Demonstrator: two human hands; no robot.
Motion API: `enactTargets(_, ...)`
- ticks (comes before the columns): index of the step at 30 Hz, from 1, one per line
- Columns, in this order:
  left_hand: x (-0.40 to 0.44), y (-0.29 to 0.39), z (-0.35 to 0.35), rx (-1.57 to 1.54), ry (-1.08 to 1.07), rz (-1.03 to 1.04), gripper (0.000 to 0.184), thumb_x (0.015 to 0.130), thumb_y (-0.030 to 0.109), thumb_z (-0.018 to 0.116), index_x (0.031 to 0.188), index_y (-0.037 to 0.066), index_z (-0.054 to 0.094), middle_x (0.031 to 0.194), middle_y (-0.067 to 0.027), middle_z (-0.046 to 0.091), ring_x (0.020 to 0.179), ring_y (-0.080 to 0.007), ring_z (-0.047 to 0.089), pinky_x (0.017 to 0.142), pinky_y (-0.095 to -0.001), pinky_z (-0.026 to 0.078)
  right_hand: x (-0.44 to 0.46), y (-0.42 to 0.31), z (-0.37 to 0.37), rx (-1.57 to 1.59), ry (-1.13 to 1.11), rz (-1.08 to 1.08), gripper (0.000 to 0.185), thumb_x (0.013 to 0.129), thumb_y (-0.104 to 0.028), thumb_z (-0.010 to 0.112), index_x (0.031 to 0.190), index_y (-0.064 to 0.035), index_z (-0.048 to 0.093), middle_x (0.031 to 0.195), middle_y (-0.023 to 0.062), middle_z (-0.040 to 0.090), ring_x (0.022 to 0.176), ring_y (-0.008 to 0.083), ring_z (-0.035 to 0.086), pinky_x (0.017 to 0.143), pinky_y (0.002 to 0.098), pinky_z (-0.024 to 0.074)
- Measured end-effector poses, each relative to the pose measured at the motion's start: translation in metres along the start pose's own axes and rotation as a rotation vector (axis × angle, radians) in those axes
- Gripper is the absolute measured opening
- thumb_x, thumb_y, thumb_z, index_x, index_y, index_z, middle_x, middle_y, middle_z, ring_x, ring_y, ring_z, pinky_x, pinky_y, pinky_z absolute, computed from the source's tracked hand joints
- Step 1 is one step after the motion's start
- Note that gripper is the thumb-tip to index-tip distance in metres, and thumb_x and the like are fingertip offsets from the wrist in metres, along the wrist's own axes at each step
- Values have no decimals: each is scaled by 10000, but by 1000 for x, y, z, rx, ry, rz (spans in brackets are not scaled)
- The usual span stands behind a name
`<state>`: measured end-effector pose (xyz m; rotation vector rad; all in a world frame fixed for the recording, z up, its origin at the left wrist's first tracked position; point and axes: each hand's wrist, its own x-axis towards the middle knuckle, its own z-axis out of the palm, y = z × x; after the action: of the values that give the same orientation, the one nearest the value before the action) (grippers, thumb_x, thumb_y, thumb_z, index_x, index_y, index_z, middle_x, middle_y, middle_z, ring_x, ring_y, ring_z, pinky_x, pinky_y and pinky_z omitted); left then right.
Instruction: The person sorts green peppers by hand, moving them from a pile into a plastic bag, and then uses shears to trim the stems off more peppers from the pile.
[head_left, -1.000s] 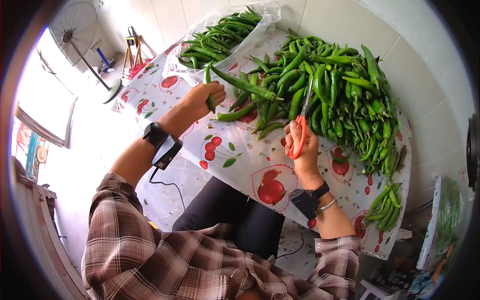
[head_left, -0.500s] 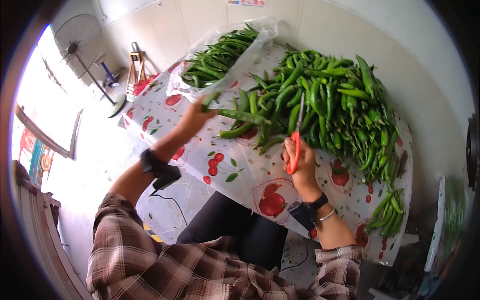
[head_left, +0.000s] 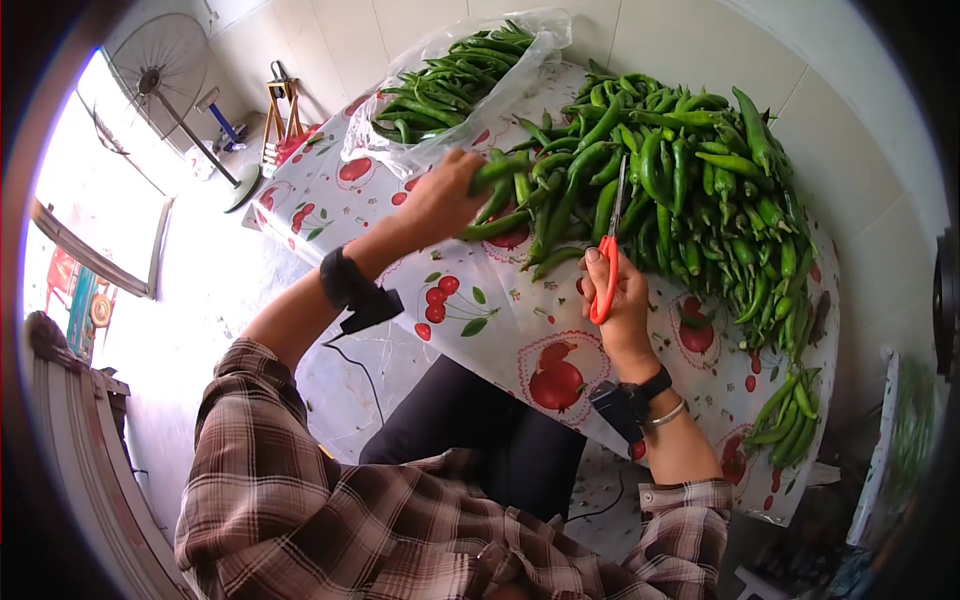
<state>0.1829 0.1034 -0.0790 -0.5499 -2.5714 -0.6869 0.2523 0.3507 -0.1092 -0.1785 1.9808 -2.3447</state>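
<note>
Left hand point(head_left: 440, 200) moved right, pepper point(head_left: 494, 173) at its fingers, grip unclear. Right hand point(head_left: 626, 310) holds scissors point(head_left: 608, 262) pointing steeply up-frame.

Left hand point(head_left: 445, 203) and held pepper point(head_left: 495, 172) blurred; knees hidden under tablecloth point(head_left: 495, 300); shirt point(head_left: 400, 530) cut off at bottom.

A standing fan point(head_left: 150, 80), a blue-posted object point(head_left: 222, 120) just beside the fan's pole, a wooden stand point(head_left: 284, 108) farther from the fan, pale wall point(head_left: 240, 55) behind the fan.
</note>
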Motion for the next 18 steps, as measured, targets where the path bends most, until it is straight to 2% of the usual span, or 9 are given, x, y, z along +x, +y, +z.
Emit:
enactTargets(3, 28, -6, -11, -335, -230, -387, 289, 834, 178, 600, 1038, -15, 531, 745, -97, 566, 576, -120, 579, 480, -277, 506, 0, -1, 0, -1, -7, -1, 293, 905, -327, 571, 836, -43, 550, 547, -27, 425, 447, 46, 398, 406, 191, 340)
enactTargets(6, 44, -15, 3, -515, -262, -429, 295, 837, 178, 600, 1045, -18, 531, 737, -89, 561, 595, -122, 581, 497, -266, 527, -1, -2, 2, -28, 12, 3, 291, 906, -327, 571, 832, -47, 547, 540, -30, 408, 449, 47, 388, 409, 194, 341)
enactTargets(7, 48, -14, 6, -512, -298, -427, 365, 823, 228, 623, 1033, -53, 521, 760, -107, 587, 623, -146, 604, 493, -281, 536, -1, -3, 2, -31, 13, 1, 291, 906, -327, 571, 832, -47, 547, 540, -30, 408, 449, 47, 388, 409, 194, 341)
enactTargets(8, 50, -12, 11, -516, -297, -425, 365, 823, 228, 623, 1033, -53, 521, 760, -107, 587, 623, -146, 604, 493, -281, 536, -1, -3, 2, -12, 13, 3, 273, 906, -304, 576, 784, -65, 525, 536, -33, 411, 439, 47, 390, 406, 194, 346)
enactTargets(10, 55, -4, 17, -274, -383, -473, 468, 795, 294, 654, 1026, -87, 513, 799, -144, 612, 663, -180, 628, 498, -302, 541, -1, -4, 3, 4, 16, 4, 273, 907, -281, 582, 736, -83, 502, 532, -35, 413, 428, 47, 391, 403, 195, 352)
enactTargets(11, 56, -3, 21, -210, -356, -411, 557, 767, 360, 676, 1014, -108, 503, 827, -194, 623, 655, -229, 647, 511, -321, 539, -1, -5, 4, 1, 9, 1, 273, 908, -280, 580, 736, -83, 503, 531, -37, 412, 428, 48, 392, 405, 195, 352)
enactTargets(12, 60, -6, 27, -212, -358, -411, 557, 767, 360, 676, 1014, -108, 503, 827, -194, 623, 655, -229, 647, 511, -321, 539, -1, -5, 4, -1, 1, -1, 273, 909, -280, 579, 736, -83, 503, 530, -38, 411, 428, 49, 393, 406, 196, 353)
enactTargets(14, 72, -14, 39, 55, -422, -251, 587, 754, 385, 683, 1003, -113, 498, 818, -229, 614, 610, -261, 646, 525, -333, 530, -1, -4, 3, -15, -8, -8, 266, 909, -293, 573, 769, -73, 516, 537, -34, 413, 436, 48, 392, 407, 194, 350)
enactTargets(18, 80, -6, 33, 83, -445, -291, 615, 734, 402, 692, 978, -126, 491, 809, -230, 610, 579, -288, 643, 526, -347, 518, -1, -1, 0, -23, -36, -33, 257, 906, -303, 571, 806, -70, 529, 543, -31, 414, 441, 47, 391, 406, 191, 345)
